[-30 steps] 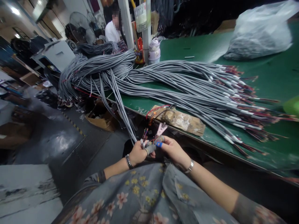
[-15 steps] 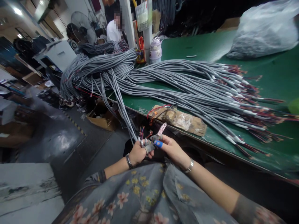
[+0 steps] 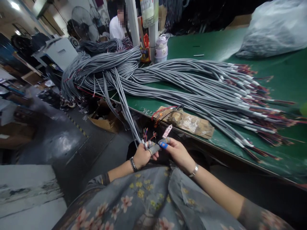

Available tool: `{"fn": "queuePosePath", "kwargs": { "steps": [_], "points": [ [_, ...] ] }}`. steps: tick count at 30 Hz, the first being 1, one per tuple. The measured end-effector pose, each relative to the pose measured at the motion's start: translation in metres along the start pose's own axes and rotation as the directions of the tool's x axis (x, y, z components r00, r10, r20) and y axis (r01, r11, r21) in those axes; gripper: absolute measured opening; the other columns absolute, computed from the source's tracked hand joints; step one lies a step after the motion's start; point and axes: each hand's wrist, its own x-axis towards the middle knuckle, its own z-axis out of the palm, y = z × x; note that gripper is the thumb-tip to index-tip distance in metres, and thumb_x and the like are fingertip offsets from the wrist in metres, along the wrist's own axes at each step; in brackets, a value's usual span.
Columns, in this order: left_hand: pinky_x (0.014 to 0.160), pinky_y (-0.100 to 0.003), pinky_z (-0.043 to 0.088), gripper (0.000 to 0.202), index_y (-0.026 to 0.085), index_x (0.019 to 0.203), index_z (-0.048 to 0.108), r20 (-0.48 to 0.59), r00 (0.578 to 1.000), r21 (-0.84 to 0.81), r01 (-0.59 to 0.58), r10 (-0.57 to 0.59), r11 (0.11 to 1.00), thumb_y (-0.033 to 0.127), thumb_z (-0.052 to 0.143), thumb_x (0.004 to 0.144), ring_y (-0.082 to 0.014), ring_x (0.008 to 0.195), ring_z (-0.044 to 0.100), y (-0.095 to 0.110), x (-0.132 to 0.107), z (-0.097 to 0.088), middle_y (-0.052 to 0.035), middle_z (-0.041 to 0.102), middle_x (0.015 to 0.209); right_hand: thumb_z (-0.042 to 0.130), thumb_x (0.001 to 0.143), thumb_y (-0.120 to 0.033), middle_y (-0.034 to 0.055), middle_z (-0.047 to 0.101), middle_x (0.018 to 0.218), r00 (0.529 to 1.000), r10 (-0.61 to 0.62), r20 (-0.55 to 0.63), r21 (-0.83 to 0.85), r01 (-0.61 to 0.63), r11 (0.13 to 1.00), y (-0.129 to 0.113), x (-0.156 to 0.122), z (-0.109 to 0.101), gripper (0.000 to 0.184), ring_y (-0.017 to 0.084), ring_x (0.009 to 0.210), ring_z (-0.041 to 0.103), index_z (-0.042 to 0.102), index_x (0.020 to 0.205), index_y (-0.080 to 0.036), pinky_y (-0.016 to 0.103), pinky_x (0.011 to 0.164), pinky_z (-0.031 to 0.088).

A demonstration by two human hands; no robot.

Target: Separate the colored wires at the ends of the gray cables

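Close to my lap, my left hand (image 3: 144, 155) is closed around the ends of a few grey cables (image 3: 130, 119), which run down to it from the pile. Thin coloured wires (image 3: 145, 132) stick up above its fingers, and grey tape wraps its thumb. Beside it, my right hand (image 3: 179, 155) is pinched, with blue tape on the thumb and grey on the index finger. A small pale pink strip with dark marks (image 3: 167, 131) projects above those fingertips. Whatever lies between the right fingertips is too small to make out.
Many grey cables (image 3: 172, 91) with stripped, coloured ends spread over the green table (image 3: 216, 48). A worn wooden block (image 3: 189, 123) lies at the near edge. Behind are a lilac container (image 3: 161, 48), a post and a plastic bag (image 3: 273, 30). A person (image 3: 117, 27) sits further back.
My right hand has drawn slightly right, away from the left fingers, and the pink strip has moved with it. My left hand keeps its hold on the cables.
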Motion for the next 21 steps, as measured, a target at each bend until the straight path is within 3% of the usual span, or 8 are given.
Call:
{"fn": "queuePosePath", "kwargs": {
  "steps": [12,17,21],
  "points": [
    [0.040,-0.020,0.040,0.047,0.014,0.052,0.056,0.007,1.000,-0.035,-0.029,0.029,0.999,0.058,0.070,0.064,-0.0073,0.037,0.048,-0.0078,0.0030,-0.0015,-0.0002,0.056,0.046,0.081,0.049,-0.054,-0.0032,0.057,0.054,0.999,-0.001,-0.054,-0.009,0.001,1.000,0.0023,0.0001,-0.0018,0.044,0.010,0.050,0.044,0.058,0.062,-0.019,0.026,0.053,0.037],
    [0.039,-0.020,0.039,0.046,0.015,0.051,0.055,0.093,0.996,0.019,0.006,-0.007,1.000,0.056,0.072,0.062,-0.0071,0.037,0.046,-0.0068,0.0025,-0.0037,0.0011,0.053,0.044,0.080,0.054,-0.051,0.0003,0.066,0.065,0.994,0.039,0.098,-0.006,-0.038,0.999,-0.0004,0.0005,-0.0024,0.043,0.013,0.058,0.055,0.065,0.075,-0.018,0.028,0.060,0.042],
    [0.039,-0.020,0.038,0.046,0.015,0.051,0.055,0.138,0.990,0.055,0.033,-0.040,0.998,0.057,0.072,0.062,-0.0072,0.037,0.046,-0.0066,0.0024,-0.0060,0.0013,0.053,0.044,0.079,0.056,-0.052,-0.0008,0.065,0.060,0.986,0.047,0.159,0.012,-0.049,0.999,-0.0021,0.0014,-0.0015,0.041,0.013,0.053,0.057,0.063,0.073,-0.018,0.029,0.060,0.044]
  ]
}}
